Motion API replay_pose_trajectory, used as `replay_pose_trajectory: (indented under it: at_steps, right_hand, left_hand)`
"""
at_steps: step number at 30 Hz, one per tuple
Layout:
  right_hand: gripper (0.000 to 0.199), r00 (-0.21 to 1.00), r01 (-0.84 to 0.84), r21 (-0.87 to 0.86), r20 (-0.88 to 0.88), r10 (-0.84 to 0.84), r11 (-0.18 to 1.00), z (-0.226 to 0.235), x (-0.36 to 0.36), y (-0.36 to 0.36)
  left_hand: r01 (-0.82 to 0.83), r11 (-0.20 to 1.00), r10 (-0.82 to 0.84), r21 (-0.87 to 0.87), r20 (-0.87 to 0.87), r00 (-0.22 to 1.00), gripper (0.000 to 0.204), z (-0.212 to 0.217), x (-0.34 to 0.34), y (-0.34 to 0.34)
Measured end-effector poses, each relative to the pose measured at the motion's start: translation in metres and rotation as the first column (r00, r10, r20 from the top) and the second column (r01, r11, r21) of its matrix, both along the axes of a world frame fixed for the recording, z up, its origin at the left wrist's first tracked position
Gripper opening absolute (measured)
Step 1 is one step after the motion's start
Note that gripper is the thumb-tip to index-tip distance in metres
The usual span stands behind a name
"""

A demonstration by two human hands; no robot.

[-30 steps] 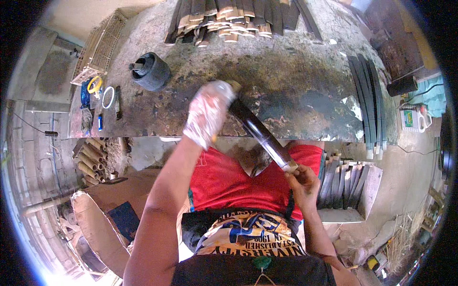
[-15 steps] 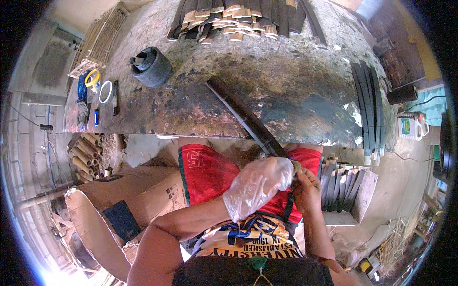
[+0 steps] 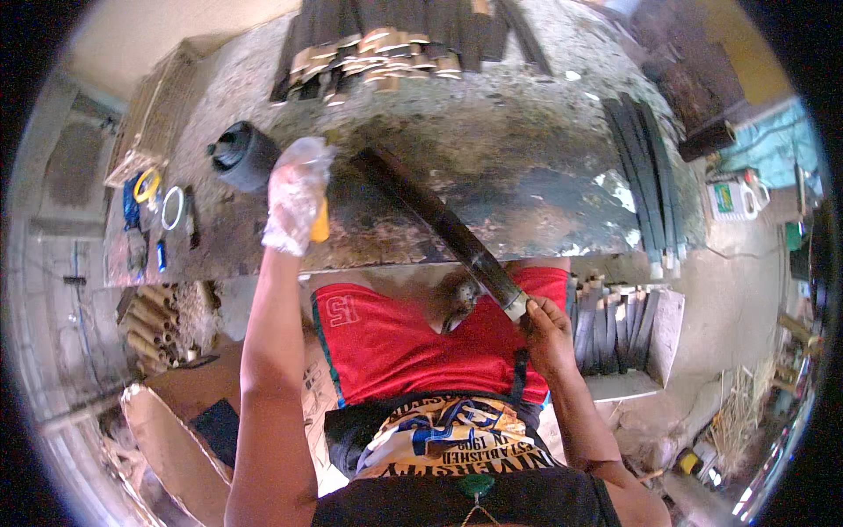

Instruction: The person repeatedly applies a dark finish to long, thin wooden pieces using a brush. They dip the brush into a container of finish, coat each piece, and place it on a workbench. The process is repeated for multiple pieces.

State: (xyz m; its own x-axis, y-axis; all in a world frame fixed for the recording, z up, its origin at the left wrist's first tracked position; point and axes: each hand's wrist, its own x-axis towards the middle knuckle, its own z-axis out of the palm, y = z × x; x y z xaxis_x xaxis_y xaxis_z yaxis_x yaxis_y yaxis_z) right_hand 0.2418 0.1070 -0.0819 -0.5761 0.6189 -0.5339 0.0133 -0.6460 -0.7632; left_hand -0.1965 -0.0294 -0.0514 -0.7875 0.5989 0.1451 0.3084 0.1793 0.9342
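My right hand [image 3: 548, 332] pinches the pale near end of a dark-coated bamboo slat [image 3: 439, 218]. This slat slants up and left over the table edge, its far end above the worktable [image 3: 527, 211]. My left hand [image 3: 299, 193], in a clear plastic glove, is closed round a yellow-handled tool [image 3: 320, 221]; the glove hides most of it, so its kind is unclear. Just left of that hand stands a dark round pot [image 3: 241, 158] with a smaller container inside, partly covered by the glove.
Many dark slats [image 3: 369, 53] lie stacked at the table's far side, more slats [image 3: 645, 176] at the right. At left are a yellow tape roll [image 3: 147, 185], a white ring [image 3: 173, 208] and a blue lighter [image 3: 162, 256]. A cardboard box [image 3: 167, 439] and a slat-filled crate [image 3: 619, 386] flank my legs.
My left hand has left the slat's near end and moved up and left to beside the pot. My right hand still holds the slat. The view has shifted slightly.
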Motion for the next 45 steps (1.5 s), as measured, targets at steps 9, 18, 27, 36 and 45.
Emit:
replay_pose_trajectory:
  at_steps: [9, 18, 27, 36, 45]
  right_hand:
    - [0.023, 0.972, 0.190, 0.466, 0.031, -0.231, 0.864, 0.023, 0.038, 0.052]
    - [0.021, 0.851, 0.526, 0.336, -0.200, -0.486, 0.781, 0.053, 0.085, 0.147]
    - [0.056, 0.912, 0.266, 0.490, 0.152, -0.381, 0.830, 0.042, 0.093, 0.165]
    - [0.022, 0.976, -0.199, 0.782, 0.210, 0.051, 0.591, 0.100, -0.125, 0.138]
    - [0.045, 0.741, -0.246, 0.968, 0.224, 0.634, -0.054, 0.132, -0.410, 0.010]
  left_hand:
    - [0.103, 0.991, -0.099, 0.090, -0.042, 0.994, 0.054, 0.006, 0.040, -0.046]
    - [-0.166, 0.834, -0.216, 0.526, 0.589, 0.778, 0.057, -0.043, 0.040, -0.069]
    - [-0.325, 0.766, -0.257, 0.554, 0.728, 0.636, 0.045, -0.048, 0.034, -0.066]
    - [-0.264, 0.679, -0.572, 0.685, 0.718, 0.397, 0.021, -0.060, 0.033, -0.073]
    - [-0.305, 0.696, -0.418, 0.650, 0.713, 0.563, 0.021, -0.007, 0.058, -0.066]
